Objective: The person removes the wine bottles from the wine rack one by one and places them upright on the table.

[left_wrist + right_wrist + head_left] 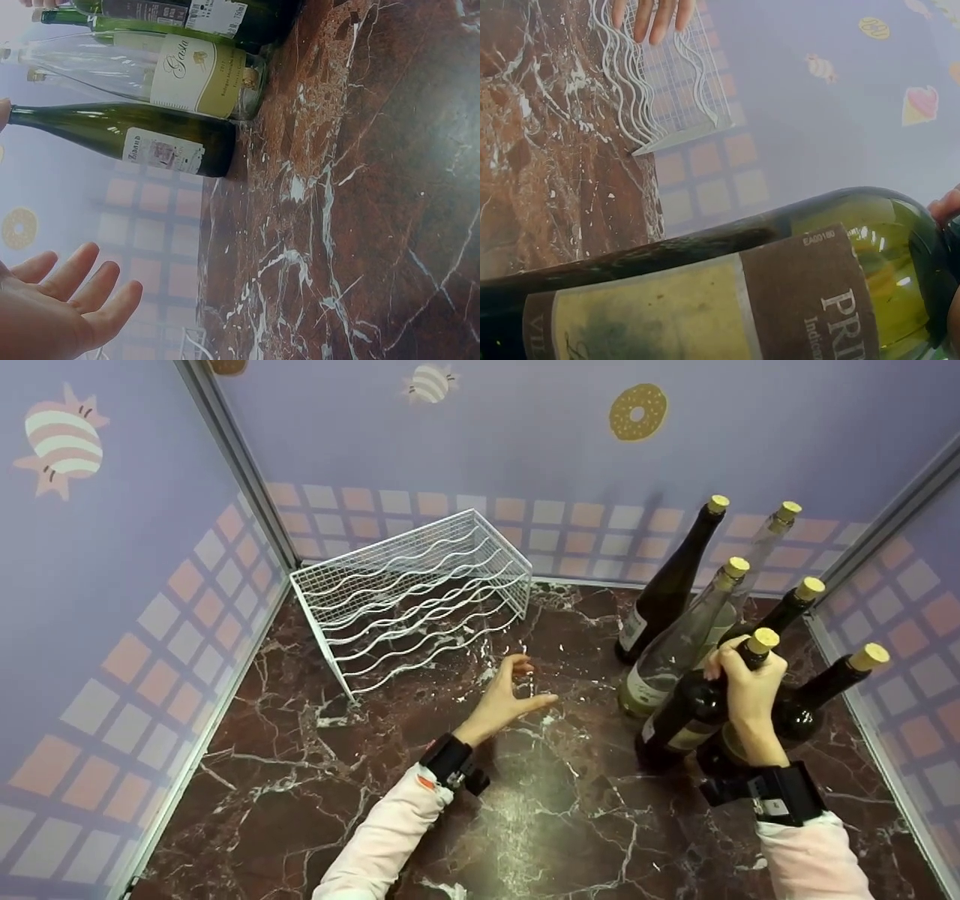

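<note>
My right hand (752,686) grips the neck of a dark wine bottle (688,712) with a yellow cork, at the front of a group of bottles on the right. In the right wrist view this wine bottle (705,292) fills the lower part, its brown and cream label facing the camera. My left hand (504,697) hovers over the middle of the marble surface, fingers loosely spread and holding nothing. In the left wrist view the left hand (67,307) shows its palm and relaxed fingers. Behind it stands a white wire wine rack (412,600) with wavy shelves.
Other corked bottles stand close around the gripped one: a tall dark bottle (671,577), a clear bottle (675,649) with a cream label, and a dark bottle (806,705) at the right. Patterned walls (480,450) enclose the marble tabletop (315,825) at the back and sides.
</note>
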{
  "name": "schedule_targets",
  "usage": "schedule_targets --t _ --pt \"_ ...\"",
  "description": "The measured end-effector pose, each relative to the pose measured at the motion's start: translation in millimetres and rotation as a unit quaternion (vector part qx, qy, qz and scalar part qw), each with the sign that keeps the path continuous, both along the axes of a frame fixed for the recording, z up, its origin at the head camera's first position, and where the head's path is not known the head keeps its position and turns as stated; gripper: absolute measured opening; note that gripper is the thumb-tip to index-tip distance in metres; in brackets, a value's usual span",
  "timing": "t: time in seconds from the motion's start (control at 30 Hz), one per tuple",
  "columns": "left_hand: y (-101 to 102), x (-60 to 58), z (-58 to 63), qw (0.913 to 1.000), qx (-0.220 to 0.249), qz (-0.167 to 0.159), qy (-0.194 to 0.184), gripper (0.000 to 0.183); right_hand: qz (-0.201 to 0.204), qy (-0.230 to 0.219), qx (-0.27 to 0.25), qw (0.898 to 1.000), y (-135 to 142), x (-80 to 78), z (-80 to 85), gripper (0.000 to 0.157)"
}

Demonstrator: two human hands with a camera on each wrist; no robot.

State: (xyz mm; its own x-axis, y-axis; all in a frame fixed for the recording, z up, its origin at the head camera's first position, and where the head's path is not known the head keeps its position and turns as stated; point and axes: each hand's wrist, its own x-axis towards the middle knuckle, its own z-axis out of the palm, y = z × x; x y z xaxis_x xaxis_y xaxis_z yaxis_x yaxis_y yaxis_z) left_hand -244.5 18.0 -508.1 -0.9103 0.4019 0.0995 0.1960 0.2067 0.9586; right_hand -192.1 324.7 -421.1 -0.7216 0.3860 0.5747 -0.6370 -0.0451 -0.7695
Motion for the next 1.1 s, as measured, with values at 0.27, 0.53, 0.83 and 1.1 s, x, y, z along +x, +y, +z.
schedule_targets --t 0.27,0.53,0.83,1.1 --pt "-2.3 0.2 0.7 0.9998 -0.014 0.009 0.008 0.081 0.010 0.004 -0.013 1.000 1.3 2.9 -2.9 0.023" --pt "-4.0 -2.2 3.4 0.9996 -0.022 0.007 0.018 0.082 0.019 -0.016 0.020 0.999 7.9 6.5 -4.2 0.023" --pt "-8.9 -8.0 9.5 0.9997 -0.019 0.015 0.008 0.080 -0.040 -0.124 0.120 0.984 14.6 15.6 0.7 0.007" --pt "-19.8 -14.5 20.4 0.9982 -0.013 0.048 0.032 0.074 -0.057 -0.072 0.105 0.990 16.6 23.1 9.9 0.035"
